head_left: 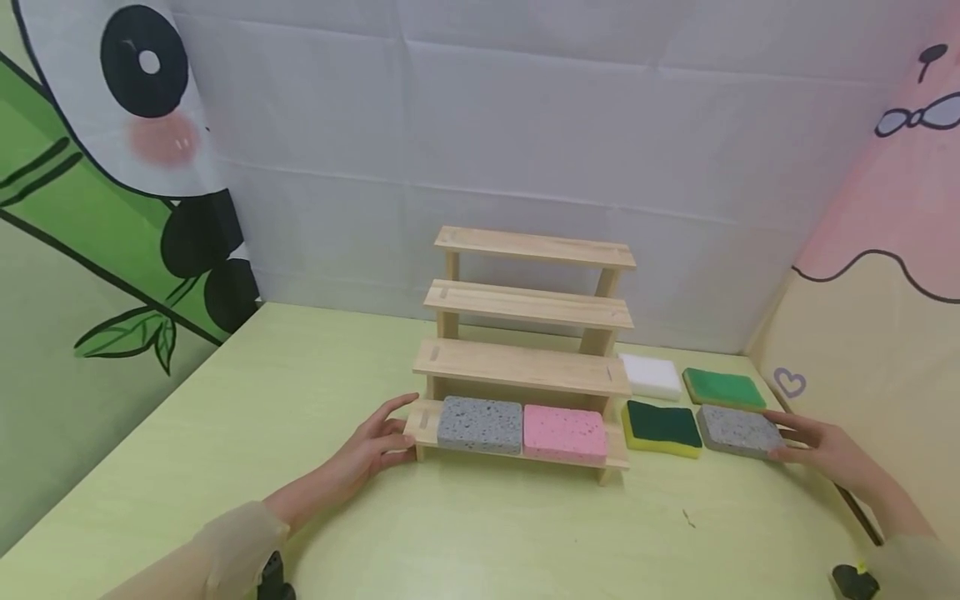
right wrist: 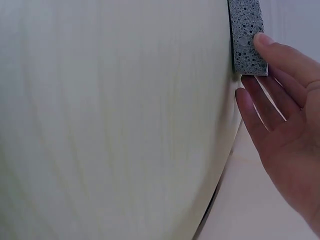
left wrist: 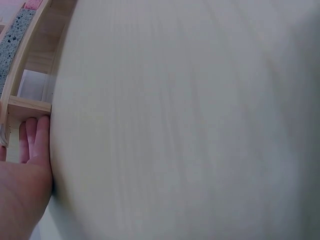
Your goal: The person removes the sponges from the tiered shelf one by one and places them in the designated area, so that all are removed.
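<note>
A stepped wooden rack [head_left: 517,367] stands at mid-table. On its lowest step lie a grey sponge [head_left: 480,423] and a pink sponge [head_left: 564,432]. My left hand [head_left: 367,446] holds the left end of this step, thumb by the front corner; in the left wrist view its other fingers [left wrist: 37,137] reach the rack's leg. To the right of the rack, my right hand [head_left: 832,450] pinches the right end of another grey sponge [head_left: 738,431] lying on the table. Seen from the right wrist, the thumb presses one side of this grey sponge [right wrist: 246,40], and the lower fingers extend past its end.
Beside that grey sponge lie a dark-green-and-yellow sponge [head_left: 662,427], a white sponge [head_left: 651,377] and a green sponge [head_left: 723,388]. The rack's upper steps [head_left: 532,246] rise toward the white back wall [head_left: 525,125]. A painted side wall [head_left: 877,350] borders the table on the right.
</note>
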The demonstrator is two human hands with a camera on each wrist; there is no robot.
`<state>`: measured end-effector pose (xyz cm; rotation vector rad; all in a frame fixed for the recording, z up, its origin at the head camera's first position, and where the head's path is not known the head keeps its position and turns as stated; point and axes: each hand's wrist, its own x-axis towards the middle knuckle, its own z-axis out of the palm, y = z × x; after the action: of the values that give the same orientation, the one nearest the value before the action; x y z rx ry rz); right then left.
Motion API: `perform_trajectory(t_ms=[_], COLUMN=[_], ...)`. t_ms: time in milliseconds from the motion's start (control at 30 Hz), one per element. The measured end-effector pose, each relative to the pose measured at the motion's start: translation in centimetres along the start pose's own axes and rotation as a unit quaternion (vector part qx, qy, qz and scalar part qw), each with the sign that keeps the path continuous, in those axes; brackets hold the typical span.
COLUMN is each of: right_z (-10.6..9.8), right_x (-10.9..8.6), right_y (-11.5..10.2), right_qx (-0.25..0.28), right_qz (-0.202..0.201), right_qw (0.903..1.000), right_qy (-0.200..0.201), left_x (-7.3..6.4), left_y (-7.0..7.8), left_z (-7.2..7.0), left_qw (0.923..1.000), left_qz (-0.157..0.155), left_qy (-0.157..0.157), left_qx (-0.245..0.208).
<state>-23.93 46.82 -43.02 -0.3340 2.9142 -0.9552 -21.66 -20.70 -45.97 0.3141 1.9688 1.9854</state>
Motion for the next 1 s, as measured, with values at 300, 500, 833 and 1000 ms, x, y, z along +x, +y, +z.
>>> perform_trajectory(t_ms=[300, 500, 833, 1000], right_z=[-0.33, -0.25, -0.27, -0.43], right_x=[-0.17, -0.24, 0.12, 0.20], right_y=[0.27, 0.46, 0.38, 0.17], right_qx=[0.021, 0.043, 0.044, 0.045], right_qz=[0.011, 0.015, 0.008, 0.019], right_qw=[0.9984, 0.9972, 0.9965, 0.9955], right_qy=[-0.051, -0.059, -0.070, -0.081], left_x=[0.02, 0.00, -0.10, -0.22], left_y=[-0.10, -0.09, 0.10, 0.24], left_z=[-0.02, -0.04, 0.01, 0.09], left_qw=[1.0000, 1.0000, 1.0000, 0.9999], left_qz=[0.004, 0.004, 0.006, 0.007], left_qy=[-0.004, -0.003, -0.003, -0.005], left_qx=[-0.001, -0.002, 0.006, 0.008])
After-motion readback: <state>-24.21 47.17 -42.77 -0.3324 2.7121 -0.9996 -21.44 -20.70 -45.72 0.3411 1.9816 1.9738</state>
